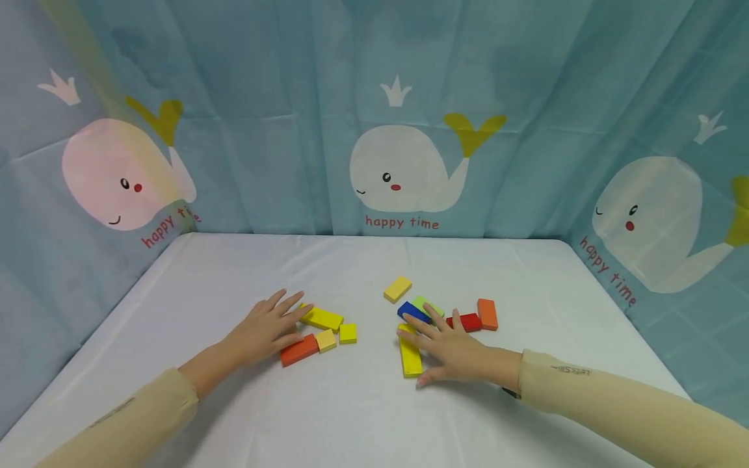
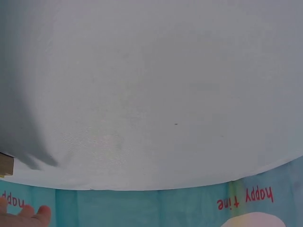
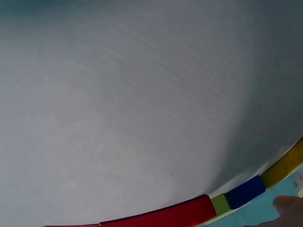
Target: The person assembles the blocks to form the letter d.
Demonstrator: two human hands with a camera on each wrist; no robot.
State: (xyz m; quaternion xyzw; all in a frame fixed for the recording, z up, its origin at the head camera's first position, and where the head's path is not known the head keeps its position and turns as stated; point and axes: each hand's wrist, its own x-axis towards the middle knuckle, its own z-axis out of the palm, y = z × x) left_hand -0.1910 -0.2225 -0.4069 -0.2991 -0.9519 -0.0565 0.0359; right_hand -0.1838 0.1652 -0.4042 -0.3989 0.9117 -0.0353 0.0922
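Note:
My left hand (image 1: pixel 263 333) spreads its fingers at the left of a block cluster. Its fingertips lie at the ends of a long yellow block (image 1: pixel 323 318) and a red-orange block (image 1: pixel 299 350); contact is unclear. Beside these are a pale yellow block (image 1: pixel 326 341) and a small yellow block (image 1: pixel 348 333). With fingers spread, my right hand (image 1: pixel 455 354) reaches over the right cluster. Near its fingers are a yellow block (image 1: pixel 411 357), a blue block (image 1: pixel 412 312), a lime green block (image 1: pixel 429 305) and a dark red block (image 1: pixel 470 322). The right wrist view shows a fingertip beyond the blue block (image 3: pixel 245 192).
A pale yellow block (image 1: pixel 398 288) lies farther back, and an orange block (image 1: pixel 487 314) touches or nearly touches the dark red one. All rest on a white-covered table (image 1: pixel 234 266). A blue curtain (image 1: pixel 281 162) with whale prints stands behind and at both sides.

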